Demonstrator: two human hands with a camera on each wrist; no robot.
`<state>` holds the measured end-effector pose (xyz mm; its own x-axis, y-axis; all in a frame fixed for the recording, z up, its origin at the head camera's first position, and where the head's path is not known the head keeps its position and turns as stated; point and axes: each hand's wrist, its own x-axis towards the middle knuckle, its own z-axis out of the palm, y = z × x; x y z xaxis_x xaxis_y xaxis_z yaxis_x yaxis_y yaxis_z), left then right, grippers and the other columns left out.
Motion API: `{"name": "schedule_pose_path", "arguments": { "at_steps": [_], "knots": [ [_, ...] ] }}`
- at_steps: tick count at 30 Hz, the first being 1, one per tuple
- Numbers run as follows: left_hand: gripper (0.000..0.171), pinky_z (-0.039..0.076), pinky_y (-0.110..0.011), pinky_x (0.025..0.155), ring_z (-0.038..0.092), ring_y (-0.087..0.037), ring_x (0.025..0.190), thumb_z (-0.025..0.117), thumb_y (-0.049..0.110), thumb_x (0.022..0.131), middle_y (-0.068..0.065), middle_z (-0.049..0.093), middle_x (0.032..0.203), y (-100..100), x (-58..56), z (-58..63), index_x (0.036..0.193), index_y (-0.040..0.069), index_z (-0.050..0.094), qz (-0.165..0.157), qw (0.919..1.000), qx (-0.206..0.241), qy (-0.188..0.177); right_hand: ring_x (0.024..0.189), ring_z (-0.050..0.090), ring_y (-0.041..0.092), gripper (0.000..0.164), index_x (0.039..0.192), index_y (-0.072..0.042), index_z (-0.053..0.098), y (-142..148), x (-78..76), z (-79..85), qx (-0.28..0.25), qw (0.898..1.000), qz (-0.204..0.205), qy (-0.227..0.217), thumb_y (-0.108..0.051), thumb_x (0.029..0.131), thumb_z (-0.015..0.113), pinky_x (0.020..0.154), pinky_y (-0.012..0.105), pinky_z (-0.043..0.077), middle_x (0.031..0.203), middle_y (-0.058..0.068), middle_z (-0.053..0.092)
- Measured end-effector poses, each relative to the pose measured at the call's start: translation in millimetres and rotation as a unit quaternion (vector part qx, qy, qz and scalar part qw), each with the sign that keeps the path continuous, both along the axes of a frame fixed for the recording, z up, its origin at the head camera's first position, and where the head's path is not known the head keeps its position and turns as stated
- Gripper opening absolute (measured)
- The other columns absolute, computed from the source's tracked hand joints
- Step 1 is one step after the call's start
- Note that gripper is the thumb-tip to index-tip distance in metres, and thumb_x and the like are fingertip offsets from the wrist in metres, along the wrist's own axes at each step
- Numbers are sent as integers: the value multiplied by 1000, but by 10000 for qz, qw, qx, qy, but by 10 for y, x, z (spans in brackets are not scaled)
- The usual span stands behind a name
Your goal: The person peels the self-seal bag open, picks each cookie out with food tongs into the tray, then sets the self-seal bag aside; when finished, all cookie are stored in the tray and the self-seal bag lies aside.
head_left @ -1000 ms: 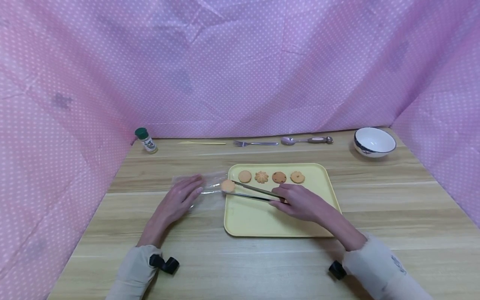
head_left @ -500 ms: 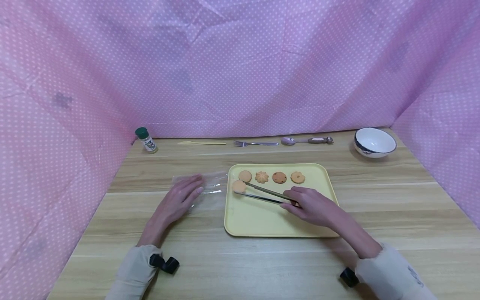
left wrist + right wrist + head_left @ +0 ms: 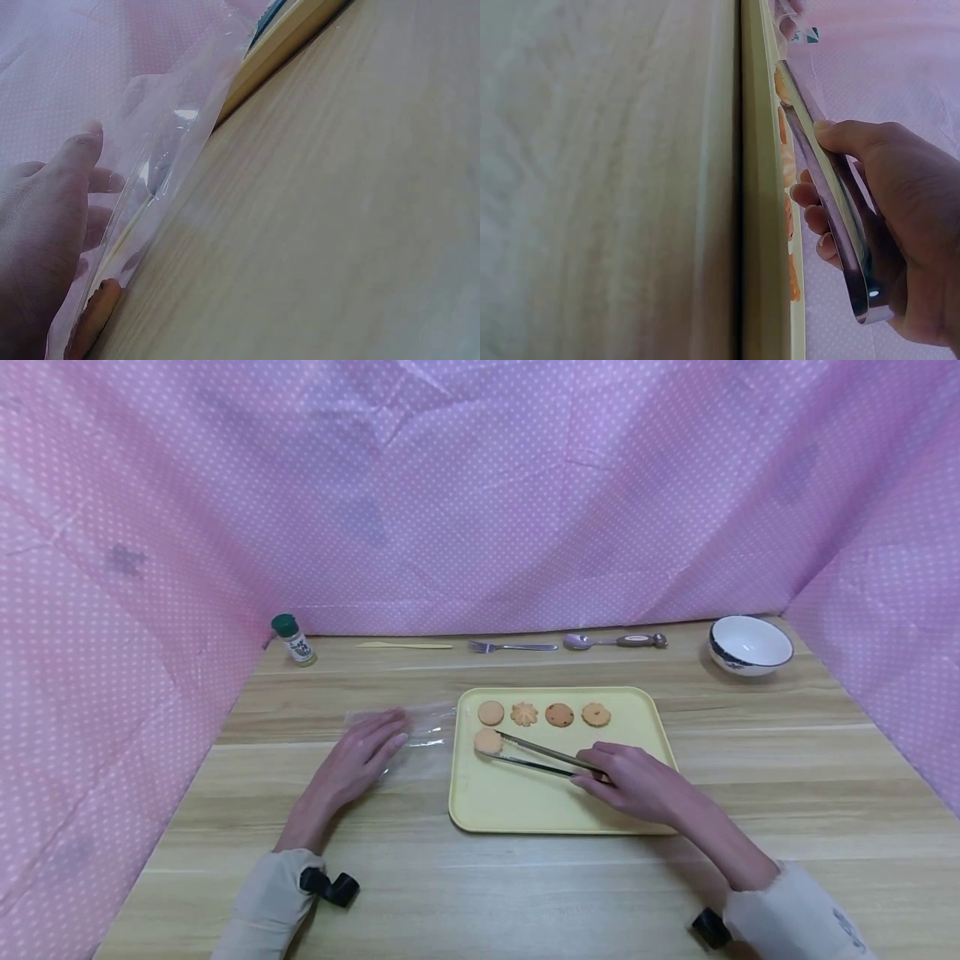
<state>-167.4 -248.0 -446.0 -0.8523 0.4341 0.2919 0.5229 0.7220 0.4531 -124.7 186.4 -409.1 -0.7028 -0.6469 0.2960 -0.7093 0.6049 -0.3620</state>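
Note:
My right hand (image 3: 637, 783) grips metal tongs (image 3: 840, 206), thumb on one arm and fingers curled at the other. The tong tips reach around a pale round cookie (image 3: 487, 741) at the left of the yellow tray (image 3: 547, 814). Just behind it, a row holds another round cookie (image 3: 491, 712), a flower-shaped cookie (image 3: 524, 714), a darker spotted cookie (image 3: 559, 715) and a ring-like cookie (image 3: 596, 715). On the left, my left hand (image 3: 358, 760) rests with relaxed fingers on a clear plastic bag (image 3: 429, 756). A brown cookie edge (image 3: 97, 315) shows beside that bag in the left wrist view.
Along the back of the wooden table lie a pale yellow knife (image 3: 405, 646), a fork (image 3: 517, 647) and a spoon (image 3: 633, 641). A green-capped shaker (image 3: 296, 645) stands back left, a white bowl (image 3: 750, 647) back right. Pink dotted cloth (image 3: 480, 510) hangs behind.
The right hand and tongs have moved right and toward the person, bringing the cookie from over the tray's left edge onto the tray below the row. The left hand has stayed put.

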Motion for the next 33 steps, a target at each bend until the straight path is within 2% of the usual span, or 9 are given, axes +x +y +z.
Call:
{"name": "schedule_pose_path", "arguments": {
  "at_steps": [11, 22, 33],
  "knots": [
    [41, 30, -58, 118, 45, -40, 141, 52, 29, 110, -17, 50, 154, -1, -11, 4, 142, 6, 62, -34, 10000, 8, -17, 70, 51, 3, 14, 105, -5, 73, 34, 24, -3, 134, 9994, -144, -269, -17, 98, 73, 62, 26, 51, 83, -10, 59],
    [40, 31, -57, 118, 46, -39, 141, 53, 28, 110, -17, 51, 153, -4, -19, -9, 141, 5, 63, -58, 10000, 16, 12, 68, 48, 1, 13, 105, -6, 72, 45, 47, 37, 12, 9991, -159, -381, -17, 98, 74, 59, 26, 48, 78, -14, 51],
    [40, 30, -58, 118, 45, -39, 141, 52, 29, 110, -17, 50, 154, -2, -12, 3, 142, 6, 62, -38, 10000, 18, -29, 71, 52, 4, 22, 109, -2, 72, 49, 4, 19, 24, 9989, -220, -406, -20, 98, 74, 63, 28, 52, 79, -13, 53]
  ]
}}
